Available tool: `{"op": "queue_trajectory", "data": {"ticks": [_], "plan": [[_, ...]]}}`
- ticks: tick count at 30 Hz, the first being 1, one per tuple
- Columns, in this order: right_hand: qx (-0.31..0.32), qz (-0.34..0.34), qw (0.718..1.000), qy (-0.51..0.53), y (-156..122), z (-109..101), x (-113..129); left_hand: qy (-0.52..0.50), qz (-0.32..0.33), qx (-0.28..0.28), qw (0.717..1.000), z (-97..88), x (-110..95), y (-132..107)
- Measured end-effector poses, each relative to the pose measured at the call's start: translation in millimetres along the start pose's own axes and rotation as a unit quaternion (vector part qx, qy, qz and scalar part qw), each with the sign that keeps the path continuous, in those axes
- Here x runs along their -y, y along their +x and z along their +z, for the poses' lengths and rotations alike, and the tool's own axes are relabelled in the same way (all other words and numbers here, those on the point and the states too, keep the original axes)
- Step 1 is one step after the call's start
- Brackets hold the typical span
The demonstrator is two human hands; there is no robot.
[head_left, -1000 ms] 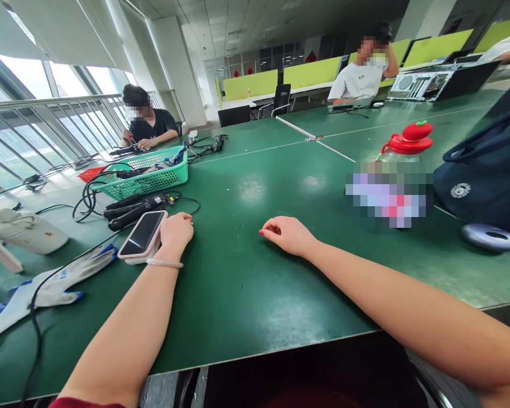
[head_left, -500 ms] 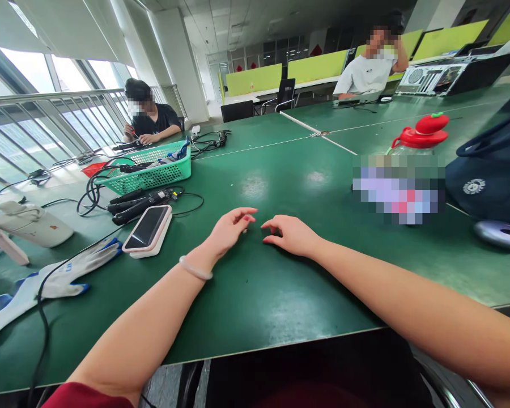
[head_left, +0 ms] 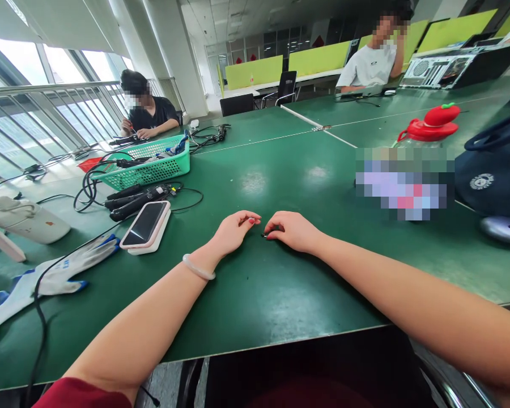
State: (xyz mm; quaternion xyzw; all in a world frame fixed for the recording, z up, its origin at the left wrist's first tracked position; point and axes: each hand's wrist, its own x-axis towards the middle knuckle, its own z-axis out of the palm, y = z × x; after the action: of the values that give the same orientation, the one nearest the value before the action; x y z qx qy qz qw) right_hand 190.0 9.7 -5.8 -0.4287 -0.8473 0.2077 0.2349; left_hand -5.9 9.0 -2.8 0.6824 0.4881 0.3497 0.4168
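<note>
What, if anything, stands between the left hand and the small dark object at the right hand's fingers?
Nothing visible: only a narrow gap above the glossy green tabletop separates the left hand from the small dark object at the fingers of the right hand.

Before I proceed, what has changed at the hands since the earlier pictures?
The left hand has moved right, from beside the phone to just short of the right hand. A small dark item, too small to identify, now shows in the right hand's grip. The phone, glove and green basket stayed put.
</note>
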Motion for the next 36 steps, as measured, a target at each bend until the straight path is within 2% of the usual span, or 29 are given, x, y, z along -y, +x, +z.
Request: {"op": "queue_trajectory", "data": {"ticks": [3, 7, 11, 14, 17, 22, 28, 33, 36], "plan": [[-0.027, 0.023, 0.999, 0.041, -0.1, -2.0, -1.1, -0.079, -0.015, 0.041, 0.996, 6.2, -8.4, -4.2], [-0.04, 0.066, 0.99, 0.115, -2.0, -4.8, 1.7, -0.046, -0.003, 0.006, 0.999, 9.6, -16.0, -7.0], [-0.042, 0.1, 0.975, 0.195, -2.4, -4.2, 2.6, -0.022, -0.035, -0.023, 0.999, 7.9, -14.0, -5.8], [-0.05, 0.092, 0.963, 0.249, -1.3, -1.7, 0.4, -0.03, -0.044, -0.027, 0.998, 8.6, -12.5, -5.4], [-0.064, 0.09, 0.952, 0.284, -0.9, -0.7, -0.3, -0.075, -0.039, -0.01, 0.996, 11.8, -12.8, -5.8], [-0.088, 0.089, 0.95, 0.285, -1.8, -2.3, 2.7, -0.113, -0.042, 0.021, 0.992, 14.8, -14.2, -7.5], [-0.1, 0.078, 0.94, 0.316, -2.1, 0.1, 4.6, -0.036, -0.007, 0.017, 0.999, 14.6, -17.7, -12.3], [-0.103, 0.06, 0.958, 0.261, -4.1, 0.6, 6.1, 0.059, 0.06, 0.026, 0.996, 13.5, -21.4, -16.2], [-0.107, 0.047, 0.968, 0.221, -5.9, -0.3, 7.7, 0.082, 0.074, 0.026, 0.994, 13.3, -23.2, -17.4]]}}
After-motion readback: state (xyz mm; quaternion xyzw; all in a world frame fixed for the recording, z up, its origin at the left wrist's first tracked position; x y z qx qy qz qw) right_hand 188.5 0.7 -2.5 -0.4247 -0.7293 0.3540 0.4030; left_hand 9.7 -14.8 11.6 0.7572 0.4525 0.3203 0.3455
